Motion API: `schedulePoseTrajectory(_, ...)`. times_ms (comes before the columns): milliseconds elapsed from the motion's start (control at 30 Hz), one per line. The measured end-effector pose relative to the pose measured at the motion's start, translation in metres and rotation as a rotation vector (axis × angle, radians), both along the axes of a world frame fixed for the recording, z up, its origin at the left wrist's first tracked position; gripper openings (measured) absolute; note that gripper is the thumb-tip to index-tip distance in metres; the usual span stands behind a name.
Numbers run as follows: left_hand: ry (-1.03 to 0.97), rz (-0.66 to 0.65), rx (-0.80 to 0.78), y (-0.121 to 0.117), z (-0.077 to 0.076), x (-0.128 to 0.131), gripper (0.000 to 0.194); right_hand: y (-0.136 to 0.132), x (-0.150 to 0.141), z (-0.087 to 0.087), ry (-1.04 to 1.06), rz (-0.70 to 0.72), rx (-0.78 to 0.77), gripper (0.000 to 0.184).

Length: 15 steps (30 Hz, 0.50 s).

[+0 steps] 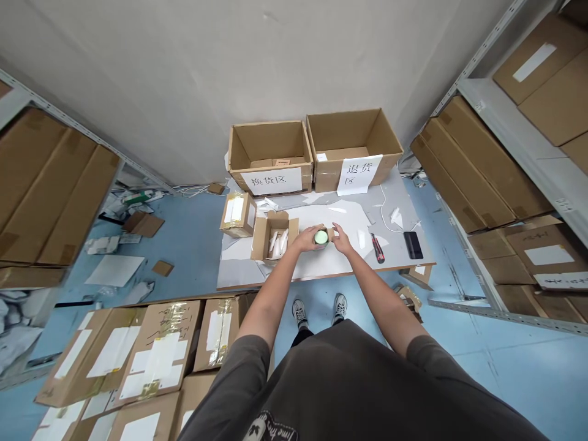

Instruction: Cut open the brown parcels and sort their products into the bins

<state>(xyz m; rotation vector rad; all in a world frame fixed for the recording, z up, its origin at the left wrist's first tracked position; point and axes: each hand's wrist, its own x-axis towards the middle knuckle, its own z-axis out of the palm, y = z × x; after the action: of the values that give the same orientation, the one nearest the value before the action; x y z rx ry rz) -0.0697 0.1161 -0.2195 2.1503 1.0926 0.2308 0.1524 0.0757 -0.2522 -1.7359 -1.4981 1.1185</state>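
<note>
A small round container with a pale green top [321, 237] stands over the table, seen from above. My left hand [307, 239] is wrapped around its left side, fingers curled past the far edge. Just right of it juts a small brown cardboard flap [331, 234], and my right hand [341, 239] has its thumb and forefinger at that flap. How the flap joins the container is too small to make out. Left of my hands sits an open cardboard box [260, 237] with white wrapped items [278, 244] inside.
Two large open boxes, one left [239, 147] and one right [388, 138], with handwritten signs line the table's back. A taped box [245, 223] stands at left. A red-black tool [377, 249] and a phone [413, 245] lie right. Shelving [487, 104] and stacked cartons [158, 343] flank me.
</note>
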Motion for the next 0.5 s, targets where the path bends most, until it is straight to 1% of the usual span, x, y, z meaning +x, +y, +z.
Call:
schedulePoseTrajectory(67, -0.032, 0.019, -0.022, -0.001, -0.001, -0.001, 0.098, -0.003, 0.004, -0.002, -0.011, 0.028, 0.001, 0.083)
schedulePoseTrajectory(167, -0.082, 0.039, -0.044, -0.002, -0.005, -0.002, 0.097, -0.009, 0.002, -0.003, -0.036, 0.107, 0.053, 0.083)
schedulePoseTrajectory(267, -0.152, 0.048, -0.060, -0.003, -0.012, -0.002, 0.095, -0.013, -0.006, -0.005, -0.093, 0.161, 0.065, 0.091)
schedulePoseTrajectory(367, -0.210, 0.079, -0.080, -0.005, -0.022, -0.001, 0.093, -0.016, -0.016, -0.007, -0.155, 0.175, 0.020, 0.102)
schedulePoseTrajectory(500, -0.204, 0.150, -0.083, -0.006, -0.029, 0.005, 0.094, -0.015, -0.023, -0.005, -0.180, 0.159, -0.008, 0.105)
